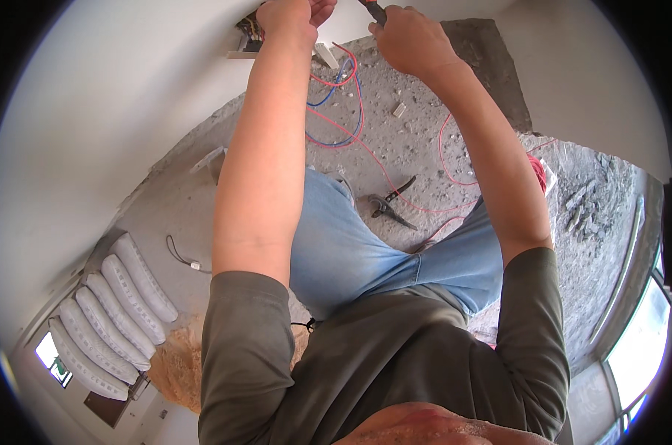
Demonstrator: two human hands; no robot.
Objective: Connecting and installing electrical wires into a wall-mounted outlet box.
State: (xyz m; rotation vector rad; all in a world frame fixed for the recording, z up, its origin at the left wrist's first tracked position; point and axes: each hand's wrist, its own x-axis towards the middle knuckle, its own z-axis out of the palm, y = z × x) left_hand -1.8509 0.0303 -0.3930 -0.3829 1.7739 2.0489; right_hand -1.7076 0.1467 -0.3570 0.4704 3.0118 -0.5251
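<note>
At the top edge, my left hand (295, 16) is raised with curled fingers beside a wall box (248, 35) full of colored wires; what it grips is unclear. My right hand (414, 41) holds a dark-handled tool (373, 11), partly out of view. Red wire (354, 74) and blue wire (336, 141) trail in loops over the concrete floor below. A pale strip (327, 55) is near the wall. A dark tool (386, 208) lies between my legs, and a red wire coil (537, 174) is partly hidden behind my right forearm.
White walls (76, 156) rise at left and upper right. Stacked white bags (113, 311) and a heap of sand (176, 356) are at lower left, near a small corded object (195, 265). Rubble (584, 204) lies at right, before a bright window (636, 334).
</note>
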